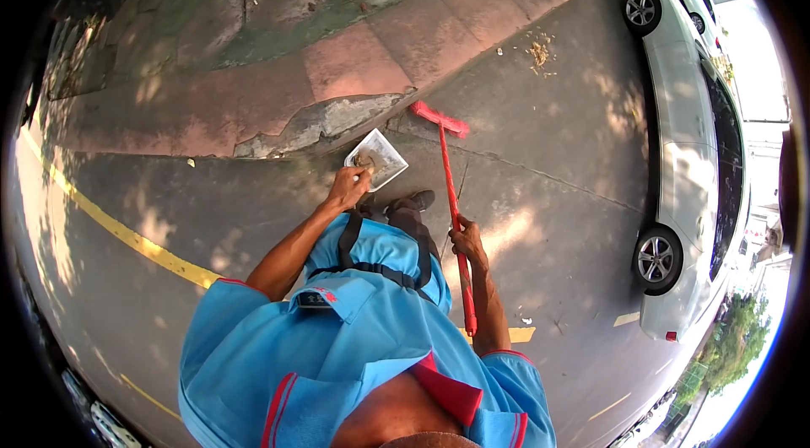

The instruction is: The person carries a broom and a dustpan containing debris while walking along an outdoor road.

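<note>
My left hand is closed around the handle of a white dustpan. Some brown debris lies inside the pan, which is beside the broken edge of the kerb. In my right hand is the red shaft of a broom, gripped partway along its length. The broom's red bristle head is near the kerb, a little ahead and to the right of the dustpan. One dark shoe shows between the pan and the shaft.
A raised kerb with reddish slabs curves across the front, its edge crumbled. Dry leaves lie on the pavement ahead right. A pale car is parked on the right. A yellow line crosses the ground at left.
</note>
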Tool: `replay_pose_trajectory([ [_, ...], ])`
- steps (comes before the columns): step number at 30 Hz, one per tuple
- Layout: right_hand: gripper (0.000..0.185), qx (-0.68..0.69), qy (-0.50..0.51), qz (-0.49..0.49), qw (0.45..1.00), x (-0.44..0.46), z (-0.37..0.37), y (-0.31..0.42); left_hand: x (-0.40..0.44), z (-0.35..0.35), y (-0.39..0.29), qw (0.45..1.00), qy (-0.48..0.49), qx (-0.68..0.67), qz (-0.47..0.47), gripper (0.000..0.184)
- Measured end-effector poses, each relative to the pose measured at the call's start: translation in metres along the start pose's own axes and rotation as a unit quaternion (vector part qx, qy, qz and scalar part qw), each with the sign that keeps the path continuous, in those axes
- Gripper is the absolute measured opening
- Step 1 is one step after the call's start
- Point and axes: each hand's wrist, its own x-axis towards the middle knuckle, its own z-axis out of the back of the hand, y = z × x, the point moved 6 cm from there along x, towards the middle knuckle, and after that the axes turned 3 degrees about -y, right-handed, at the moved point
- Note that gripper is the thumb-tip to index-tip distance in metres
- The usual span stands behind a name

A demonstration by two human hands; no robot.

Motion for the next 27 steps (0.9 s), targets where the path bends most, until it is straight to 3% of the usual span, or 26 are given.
replay_pose_trajectory([
  [4, 0.062, -0.101, 0.046, 0.011, 0.994, -0.025, -0.020, -0.013, -0.001, -0.001, -0.004, 1.000, -0.002, 0.012, -0.002, 0.042],
  [5, 0.052, -0.137, 0.016, 0.004, 0.990, -0.038, -0.019, -0.016, -0.002, -0.001, -0.010, 1.000, 0.005, -0.010, -0.002, 0.042],
  [8, 0.053, -0.214, 0.033, 0.063, 0.974, -0.064, -0.018, -0.022, 0.000, -0.002, -0.007, 1.000, 0.013, -0.009, 0.018, 0.037],
  [13, 0.055, -0.081, 0.104, -0.042, 0.990, -0.116, -0.001, -0.020, 0.003, 0.001, -0.003, 1.000, 0.016, -0.003, 0.015, 0.038],
  [18, 0.061, 0.033, 0.040, -0.100, 0.994, -0.123, 0.017, -0.007, 0.004, 0.000, -0.004, 1.000, 0.014, -0.004, 0.017, 0.037],
  [23, 0.063, 0.040, -0.023, -0.043, 0.998, -0.052, 0.026, -0.036, 0.001, -0.001, -0.006, 0.999, 0.031, 0.018, -0.002, 0.044],
  [27, 0.062, 0.013, -0.010, -0.038, 0.999, -0.035, 0.009, -0.015, 0.004, -0.002, 0.003, 1.000, 0.028, 0.007, -0.010, 0.043],
])
